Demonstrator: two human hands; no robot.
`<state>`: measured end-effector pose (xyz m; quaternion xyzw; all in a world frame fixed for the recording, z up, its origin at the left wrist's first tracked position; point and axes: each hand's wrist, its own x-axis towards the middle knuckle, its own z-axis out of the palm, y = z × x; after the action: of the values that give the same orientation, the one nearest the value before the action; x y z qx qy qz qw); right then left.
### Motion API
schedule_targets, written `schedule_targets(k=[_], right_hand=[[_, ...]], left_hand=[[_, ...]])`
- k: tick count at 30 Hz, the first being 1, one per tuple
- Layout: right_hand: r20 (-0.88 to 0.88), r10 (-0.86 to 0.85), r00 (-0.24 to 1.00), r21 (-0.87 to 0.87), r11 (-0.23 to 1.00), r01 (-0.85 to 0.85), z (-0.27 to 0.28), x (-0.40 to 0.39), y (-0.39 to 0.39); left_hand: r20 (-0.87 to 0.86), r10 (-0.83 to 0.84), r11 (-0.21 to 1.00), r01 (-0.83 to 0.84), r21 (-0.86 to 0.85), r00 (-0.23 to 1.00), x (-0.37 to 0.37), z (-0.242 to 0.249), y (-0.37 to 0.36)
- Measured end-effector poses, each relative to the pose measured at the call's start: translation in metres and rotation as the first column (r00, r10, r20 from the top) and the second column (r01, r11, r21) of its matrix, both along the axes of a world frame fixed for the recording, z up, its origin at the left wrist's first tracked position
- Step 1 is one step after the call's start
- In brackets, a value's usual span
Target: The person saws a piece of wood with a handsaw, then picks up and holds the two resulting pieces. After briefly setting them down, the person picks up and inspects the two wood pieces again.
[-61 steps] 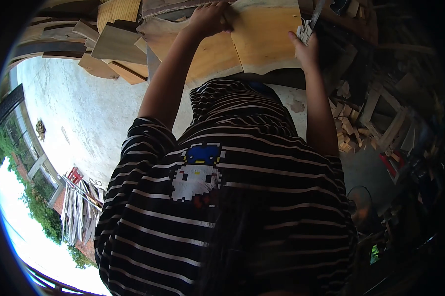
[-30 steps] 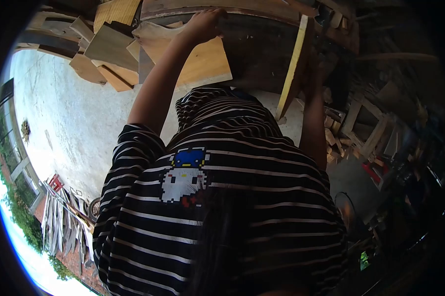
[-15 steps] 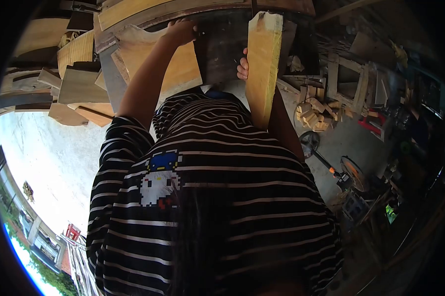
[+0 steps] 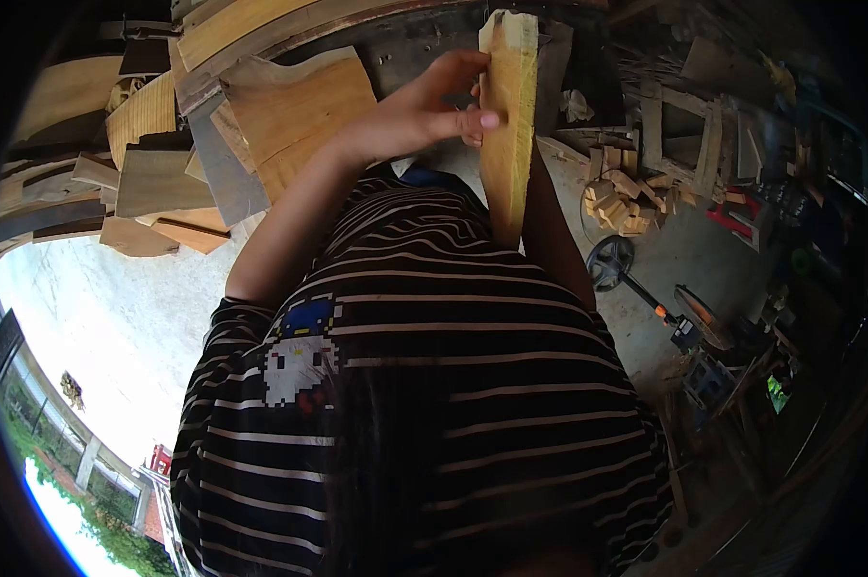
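A long, narrow wooden board (image 4: 506, 125) stands nearly upright in front of my chest, its rough yellowish edge turned to the right. My right hand (image 4: 474, 137) is wrapped round it from behind; only some fingertips show past its left side, and the palm is hidden. From the left reaches my left hand (image 4: 419, 117), thumb and index finger spread apart and touching the board's face near its left edge. Its other fingers are partly hidden. A wide, flat wooden plank (image 4: 304, 115) with a wavy top edge leans to the left of my left hand.
More planks and offcuts (image 4: 160, 183) are stacked at the left. On the right lie a heap of small wood blocks (image 4: 626, 202) and some wooden frames (image 4: 689, 144). A fan (image 4: 708, 317) and a wheel-like part (image 4: 610, 263) are on the concrete floor (image 4: 636, 317).
My left hand has left the wide plank and moved right, onto the narrow board. The narrow board has shifted slightly left and up, still in my right hand.
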<state>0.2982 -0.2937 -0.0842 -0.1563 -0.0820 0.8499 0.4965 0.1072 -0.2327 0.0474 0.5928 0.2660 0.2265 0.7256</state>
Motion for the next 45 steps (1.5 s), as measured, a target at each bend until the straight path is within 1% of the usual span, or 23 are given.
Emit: schedule_targets(k=[2,3,5,6,9,10,11,13,15,19,22,25,26,27,28,31,34,36,38,40,42,43,45], right_hand=[[0.236,-0.140,0.962,0.123,0.986,0.113,0.031,-0.002,-0.003],[0.233,-0.136,0.963,0.123,0.986,0.109,0.041,-0.003,-0.003],[0.420,-0.151,0.895,-0.108,0.971,0.215,0.054,-0.002,-0.002],[0.231,-0.164,0.959,0.077,0.986,0.150,0.041,0.004,-0.004],[0.279,-0.171,0.945,0.016,0.985,0.173,-0.013,0.031,0.003],[0.297,-0.160,0.941,0.055,0.987,0.151,0.012,0.036,0.001],[0.507,-0.187,0.841,0.007,0.977,0.213,0.031,0.037,0.000],[0.703,-0.229,0.673,0.015,0.951,0.308,0.074,0.036,-0.006],[0.742,-0.251,0.622,0.061,0.949,0.310,0.092,0.048,-0.007],[0.824,-0.289,0.487,0.053,0.895,0.442,0.102,0.075,-0.020],[0.858,-0.235,0.456,-0.014,0.878,0.478,0.116,0.092,-0.028],[0.902,-0.236,0.362,-0.039,0.789,0.613,0.100,0.132,-0.031],[0.899,-0.235,0.369,-0.043,0.793,0.608,0.090,0.148,-0.030],[0.909,-0.207,0.363,-0.089,0.752,0.653,0.075,0.167,-0.030],[0.917,-0.178,0.356,-0.133,0.707,0.695,0.060,0.181,-0.030],[0.938,-0.197,0.284,-0.109,0.610,0.785,0.016,0.213,-0.032],[0.965,-0.181,0.190,-0.080,0.485,0.871,0.000,0.210,-0.026],[0.953,-0.245,0.180,-0.034,0.502,0.864,-0.020,0.213,-0.022],[0.962,-0.234,0.143,-0.036,0.409,0.912,0.007,0.184,-0.005],[0.971,-0.214,0.104,-0.034,0.308,0.951,0.026,0.165,0.008],[0.969,-0.111,-0.222,0.239,0.177,0.955,0.032,0.167,0.016],[0.965,-0.113,-0.235,0.251,0.159,0.955,0.032,0.178,0.014],[0.732,-0.459,-0.504,0.645,0.228,0.729,0.030,0.200,0.004]], left_hand=[[0.077,-0.071,0.997,0.071,0.001,0.995,-0.001,0.011,-0.013],[0.074,-0.067,0.998,0.067,0.001,0.995,-0.001,0.017,-0.017],[0.043,-0.053,0.999,0.053,-0.007,0.998,0.000,0.028,-0.023],[0.063,-0.032,0.999,0.034,-0.033,0.997,0.000,0.033,-0.026],[0.150,-0.001,0.991,0.021,-0.132,0.989,0.003,0.037,-0.027],[0.222,-0.014,0.988,0.048,-0.149,0.975,0.005,0.033,-0.029],[0.223,0.000,0.991,0.030,-0.134,0.975,0.008,0.032,-0.030],[0.302,-0.032,0.975,0.096,-0.201,0.953,0.013,0.036,-0.034],[0.100,-0.009,0.991,0.022,-0.129,0.995,0.014,0.048,-0.040],[0.095,-0.028,0.987,0.043,-0.155,0.995,0.020,0.044,-0.040],[0.077,-0.051,0.980,0.064,-0.187,0.996,0.014,0.042,-0.036],[-0.264,0.002,1.000,0.006,0.031,0.964,-0.007,0.033,-0.026],[-0.403,0.081,0.992,-0.036,0.117,0.912,-0.020,0.017,-0.025],[-0.612,0.271,0.927,-0.031,0.374,0.743,-0.034,-0.002,-0.027],[-0.708,0.485,0.804,0.055,0.592,0.514,-0.051,-0.024,-0.030],[-0.806,0.560,0.829,-0.119,0.547,0.193,-0.115,-0.059,-0.038],[-0.834,0.549,0.805,-0.307,0.508,0.056,-0.174,-0.113,-0.055],[-0.872,0.488,0.785,-0.457,0.418,0.041,-0.189,-0.124,-0.062],[-0.746,0.602,0.622,-0.753,0.214,0.285,-0.194,-0.132,-0.072],[-0.737,0.596,0.583,-0.802,0.126,0.317,-0.196,-0.142,-0.078],[-0.726,0.589,0.528,-0.849,0.014,0.355,-0.201,-0.145,-0.083],[-0.716,0.587,0.531,-0.847,-0.010,0.377,-0.206,-0.146,-0.086],[-0.680,0.604,0.521,-0.852,-0.058,0.415,-0.220,-0.148,-0.093]])
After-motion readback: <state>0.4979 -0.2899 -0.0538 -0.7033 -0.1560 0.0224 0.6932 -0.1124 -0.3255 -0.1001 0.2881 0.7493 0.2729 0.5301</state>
